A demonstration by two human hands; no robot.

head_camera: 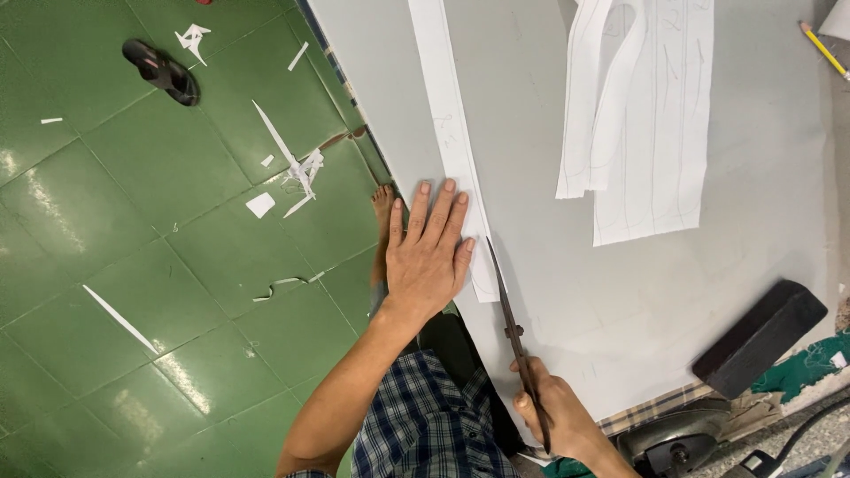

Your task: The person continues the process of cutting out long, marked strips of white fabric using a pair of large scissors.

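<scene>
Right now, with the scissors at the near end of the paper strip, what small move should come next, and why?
Probably close the scissors and slide them forward along the paper strip. The blades point up the sheet beside the strip's near end, the right hand grips the handles, and the left hand lies flat, pinning the grey sheet at the edge.

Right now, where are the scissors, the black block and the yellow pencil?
scissors (506, 301): head view, on the blades.
black block (760, 338): head view, on its top face.
yellow pencil (825, 51): head view, on its shaft.
</scene>
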